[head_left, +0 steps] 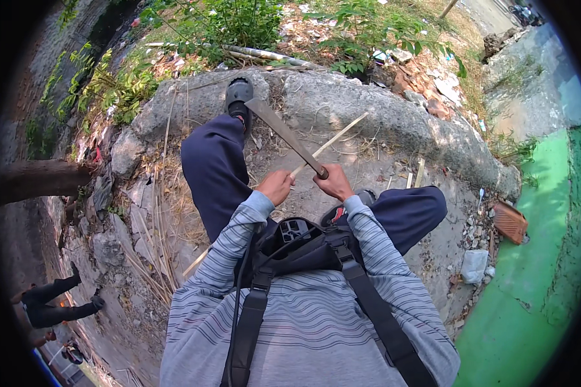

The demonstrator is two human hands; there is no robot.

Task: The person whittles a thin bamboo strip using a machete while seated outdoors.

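two closed hands: your right hand (335, 183) grips a machete (281, 131) that crosses, just ahead of both, the pale strip (342, 134) your left hand (275, 188) pinches.

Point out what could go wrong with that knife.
The knife crosses the strip just ahead of the bare left hand, so a slip toward the body might cut it.

In view, the knife's tip lies beside the left shoe; the true gap is hard to judge, but a stray swing could catch the foot.
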